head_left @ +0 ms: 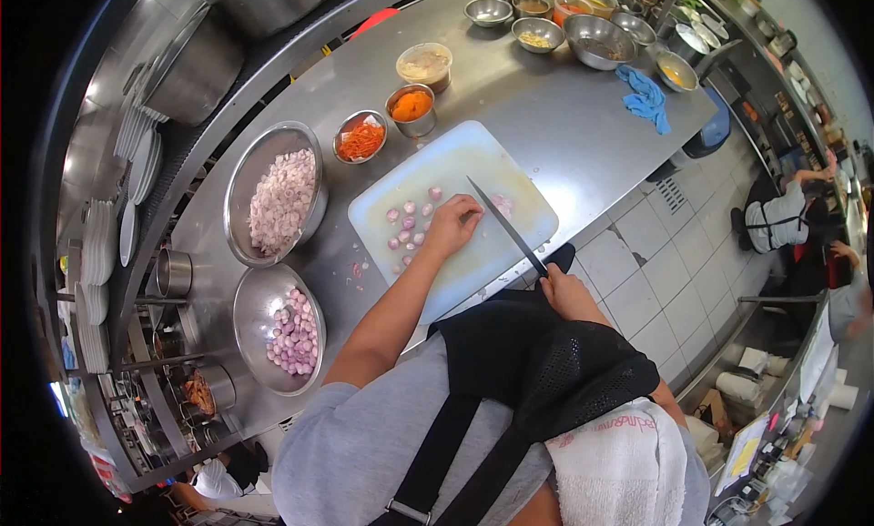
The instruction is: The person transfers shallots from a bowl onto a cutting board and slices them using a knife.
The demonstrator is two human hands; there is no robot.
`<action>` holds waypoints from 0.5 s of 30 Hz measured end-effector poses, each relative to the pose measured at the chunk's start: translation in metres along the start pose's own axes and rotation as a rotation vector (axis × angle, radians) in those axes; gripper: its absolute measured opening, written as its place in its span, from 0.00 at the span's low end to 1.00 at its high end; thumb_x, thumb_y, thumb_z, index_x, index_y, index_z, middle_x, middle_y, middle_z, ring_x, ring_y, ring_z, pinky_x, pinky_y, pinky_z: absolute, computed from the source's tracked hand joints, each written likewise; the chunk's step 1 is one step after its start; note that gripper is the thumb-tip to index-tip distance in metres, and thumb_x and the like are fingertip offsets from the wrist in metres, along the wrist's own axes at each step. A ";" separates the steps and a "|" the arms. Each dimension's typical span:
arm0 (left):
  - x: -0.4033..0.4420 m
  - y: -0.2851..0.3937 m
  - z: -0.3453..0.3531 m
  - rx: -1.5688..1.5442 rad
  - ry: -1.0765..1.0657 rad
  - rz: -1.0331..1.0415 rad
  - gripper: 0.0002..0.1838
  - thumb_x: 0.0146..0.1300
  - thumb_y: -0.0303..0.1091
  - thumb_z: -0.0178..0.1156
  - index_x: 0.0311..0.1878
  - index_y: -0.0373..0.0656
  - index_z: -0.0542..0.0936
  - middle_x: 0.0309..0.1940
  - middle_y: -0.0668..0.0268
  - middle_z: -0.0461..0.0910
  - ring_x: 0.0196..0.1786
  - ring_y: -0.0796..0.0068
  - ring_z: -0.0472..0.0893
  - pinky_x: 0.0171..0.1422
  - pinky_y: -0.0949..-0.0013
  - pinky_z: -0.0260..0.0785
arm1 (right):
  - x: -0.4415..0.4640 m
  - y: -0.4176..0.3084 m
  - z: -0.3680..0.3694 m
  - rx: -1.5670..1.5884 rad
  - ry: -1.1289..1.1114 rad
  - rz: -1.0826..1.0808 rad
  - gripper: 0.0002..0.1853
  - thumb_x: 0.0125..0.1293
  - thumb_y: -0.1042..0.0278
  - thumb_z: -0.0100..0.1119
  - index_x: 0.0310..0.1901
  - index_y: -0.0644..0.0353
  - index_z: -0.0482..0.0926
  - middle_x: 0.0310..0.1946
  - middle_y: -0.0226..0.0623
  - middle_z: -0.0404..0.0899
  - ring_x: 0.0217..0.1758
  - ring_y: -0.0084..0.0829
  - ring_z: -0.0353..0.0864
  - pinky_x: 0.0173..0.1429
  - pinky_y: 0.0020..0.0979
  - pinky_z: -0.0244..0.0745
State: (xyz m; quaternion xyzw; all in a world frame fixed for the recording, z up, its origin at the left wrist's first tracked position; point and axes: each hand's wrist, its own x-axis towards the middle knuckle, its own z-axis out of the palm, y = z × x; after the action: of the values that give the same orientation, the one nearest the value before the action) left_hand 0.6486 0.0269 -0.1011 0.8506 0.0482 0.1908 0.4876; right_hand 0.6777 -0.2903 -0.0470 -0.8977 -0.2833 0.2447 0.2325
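A white cutting board (482,157) lies on the steel table. My right hand (570,294) is closed round the handle of a long knife (507,227), whose blade slants over the board. Left of the blade, my left hand (455,224) rests on the board with its fingers curled together; whatever they hold is hidden. Several peeled shallots (409,223) lie beside and left of that hand. Some cut shallot (503,202) sits just right of the blade. Two steel bowls stand at the left, one with chopped shallots (282,203), one with whole shallots (296,335).
Behind the board stand small bowls of shredded carrot (361,139) and orange food (411,106), and a lidded tub (424,64). Farther back are several metal bowls (601,42) and a blue cloth (645,98). A person (774,218) stands at the right.
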 end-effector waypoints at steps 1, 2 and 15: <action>0.000 -0.001 -0.001 0.052 -0.005 0.034 0.07 0.64 0.21 0.71 0.45 0.35 0.86 0.46 0.60 0.86 0.44 0.66 0.88 0.52 0.68 0.81 | -0.001 -0.001 -0.001 -0.039 -0.001 -0.004 0.14 0.79 0.60 0.57 0.52 0.64 0.75 0.33 0.64 0.86 0.39 0.68 0.87 0.46 0.63 0.82; 0.002 0.003 -0.002 0.104 -0.011 0.069 0.06 0.64 0.21 0.71 0.44 0.35 0.86 0.45 0.59 0.86 0.42 0.65 0.87 0.50 0.67 0.81 | -0.001 -0.002 -0.002 -0.034 -0.004 0.003 0.14 0.79 0.60 0.57 0.52 0.64 0.75 0.33 0.64 0.86 0.39 0.68 0.87 0.46 0.63 0.82; 0.016 0.015 0.005 0.112 -0.092 0.053 0.07 0.65 0.23 0.68 0.45 0.35 0.84 0.44 0.57 0.85 0.42 0.58 0.88 0.50 0.64 0.82 | -0.025 -0.016 -0.016 -0.119 0.024 0.006 0.12 0.80 0.59 0.54 0.50 0.60 0.72 0.30 0.58 0.86 0.36 0.63 0.87 0.42 0.60 0.83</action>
State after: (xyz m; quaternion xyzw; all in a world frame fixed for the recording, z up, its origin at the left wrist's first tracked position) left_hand 0.6637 0.0195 -0.0858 0.8854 0.0137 0.1617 0.4357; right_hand 0.6621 -0.2987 -0.0180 -0.9135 -0.2920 0.2174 0.1815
